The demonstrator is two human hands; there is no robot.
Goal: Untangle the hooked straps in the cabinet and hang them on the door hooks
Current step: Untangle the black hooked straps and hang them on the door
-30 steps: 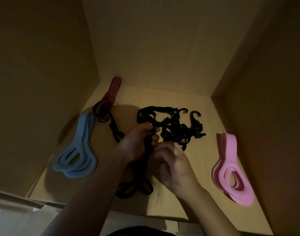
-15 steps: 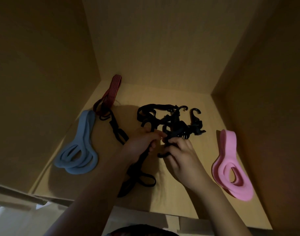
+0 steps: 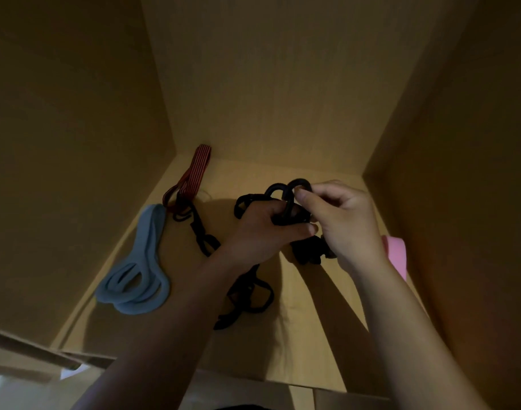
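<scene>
A tangle of black hooked straps point(image 3: 305, 250) is lifted off the cabinet floor point(image 3: 297, 315) between both hands. My left hand point(image 3: 259, 232) grips the bundle just below two black hooks point(image 3: 289, 192). My right hand point(image 3: 342, 220) pinches the nearer hook at its curve with thumb and forefinger. A black strap tail point(image 3: 247, 294) hangs down from my left hand and loops on the floor. Another black strap point(image 3: 200, 232) runs back toward a red striped strap point(image 3: 191, 176) in the rear left corner. No door hooks are visible.
A blue band point(image 3: 138, 276) lies coiled along the left wall. A pink band point(image 3: 397, 253) lies by the right wall, mostly hidden behind my right wrist. The cabinet's wooden walls close in on three sides; its front edge point(image 3: 253, 377) is at the bottom.
Both hands have risen and moved toward the back of the cabinet, lifting the black tangle off the floor. My right hand has shifted its grip onto a hook.
</scene>
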